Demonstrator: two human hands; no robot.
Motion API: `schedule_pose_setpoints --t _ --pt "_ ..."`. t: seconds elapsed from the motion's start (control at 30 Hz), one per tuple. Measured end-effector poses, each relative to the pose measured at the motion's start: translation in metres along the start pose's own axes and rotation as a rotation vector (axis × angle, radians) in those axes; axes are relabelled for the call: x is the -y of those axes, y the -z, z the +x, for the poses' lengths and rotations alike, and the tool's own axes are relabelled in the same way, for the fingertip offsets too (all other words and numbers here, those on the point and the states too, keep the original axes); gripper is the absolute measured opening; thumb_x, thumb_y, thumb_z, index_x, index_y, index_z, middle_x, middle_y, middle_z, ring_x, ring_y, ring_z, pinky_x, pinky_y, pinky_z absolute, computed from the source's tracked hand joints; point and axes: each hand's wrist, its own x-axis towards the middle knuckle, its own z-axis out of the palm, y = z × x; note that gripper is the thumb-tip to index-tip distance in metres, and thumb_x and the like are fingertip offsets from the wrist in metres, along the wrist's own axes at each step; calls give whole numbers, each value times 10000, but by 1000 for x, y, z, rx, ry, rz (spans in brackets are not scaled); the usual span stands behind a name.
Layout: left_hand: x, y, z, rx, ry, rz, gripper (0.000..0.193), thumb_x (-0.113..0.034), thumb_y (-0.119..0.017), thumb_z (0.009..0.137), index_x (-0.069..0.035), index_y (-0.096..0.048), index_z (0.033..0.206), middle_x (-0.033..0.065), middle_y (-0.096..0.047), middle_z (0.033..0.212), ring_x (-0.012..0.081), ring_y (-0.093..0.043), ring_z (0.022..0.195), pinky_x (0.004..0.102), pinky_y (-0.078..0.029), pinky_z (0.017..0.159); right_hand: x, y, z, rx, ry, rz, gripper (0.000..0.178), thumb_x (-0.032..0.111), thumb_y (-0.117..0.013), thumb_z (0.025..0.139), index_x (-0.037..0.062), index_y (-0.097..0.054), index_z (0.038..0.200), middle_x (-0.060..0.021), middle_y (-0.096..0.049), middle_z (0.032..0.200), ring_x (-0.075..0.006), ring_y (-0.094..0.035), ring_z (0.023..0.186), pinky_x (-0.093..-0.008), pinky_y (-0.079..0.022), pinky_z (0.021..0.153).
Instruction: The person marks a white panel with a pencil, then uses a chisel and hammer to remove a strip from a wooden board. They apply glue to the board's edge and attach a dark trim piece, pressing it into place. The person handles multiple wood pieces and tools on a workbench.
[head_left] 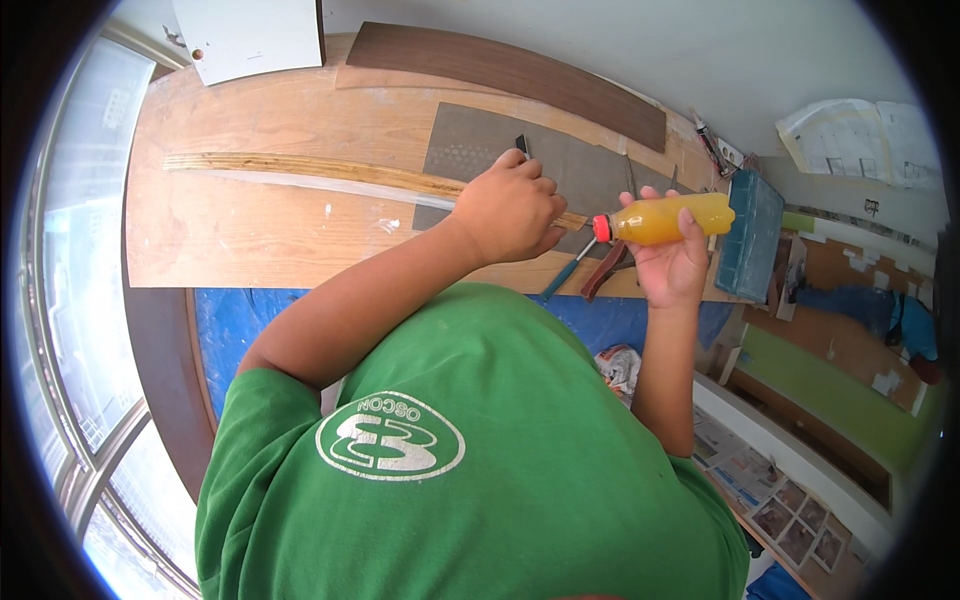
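In my right hand [668, 265] I hold a clear plastic bottle [665, 220] of orange-yellow liquid. It is tilted on its side, its red cap [602, 228] toward my left hand. My left hand [510, 212] is closed over the right part of a long thin wooden strip [300, 167]; what its fingers grip is hidden. Just past its knuckles shows a small black-ended tool [521, 145], and I cannot tell if the hand touches it. A grey sheet [470, 140] lies beneath. Close to the bottle are a blue-handled screwdriver [565, 275] and red-brown-handled pliers [603, 272].
The wooden workbench [240, 230] carries a long dark brown board [510, 75] along its back and a teal box [752, 235] at its right end. A white panel [250, 40] stands at the far left. Off to the right, another person [880, 315] in blue bends down.
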Motion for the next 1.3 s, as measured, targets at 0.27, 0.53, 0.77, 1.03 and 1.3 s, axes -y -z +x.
schedule_pose_setpoints --t 0.27,0.53,0.77,1.03,1.3 --pt "2 1 1 15 15 -12 328 -435 -743 882 -112 -722 831 25 -696 896 237 -635 992 405 -463 1003 -10 -2 3 -115 17 -47 469 249 -716 984 9 -524 1338 -226 -649 1303 -500 -622 1258 -611 -538 1050" --pt "3 1 2 14 15 -3 330 -438 -748 875 -113 -729 828 18 -695 892 227 -633 977 391 -462 997 -12 -2 5 -147 57 -120 507 282 -706 999 -7 -490 1355 -234 -631 1320 -491 -631 1253 -594 -575 1004" --pt "3 2 3 18 17 5 328 -446 -741 881 -121 -740 837 17 -699 897 221 -635 982 389 -461 998 -15 -8 4 -137 106 -136 457 222 -711 990 -3 -514 1336 -234 -651 1273 -487 -661 1189 -609 -579 992" --pt "3 5 4 41 30 -8 324 -445 -736 889 -125 -745 839 17 -702 897 219 -637 982 386 -462 995 -17 -11 4 -153 139 -163 458 205 -722 982 11 -516 1342 -241 -647 1270 -489 -667 1173 -613 -583 984" --pt "3 5 5 51 32 2 327 -449 -731 892 -127 -754 845 20 -707 902 219 -640 986 386 -462 995 -17 -13 4 -173 155 -155 451 182 -736 969 10 -525 1329 -245 -642 1262 -496 -670 1155 -617 -586 978"
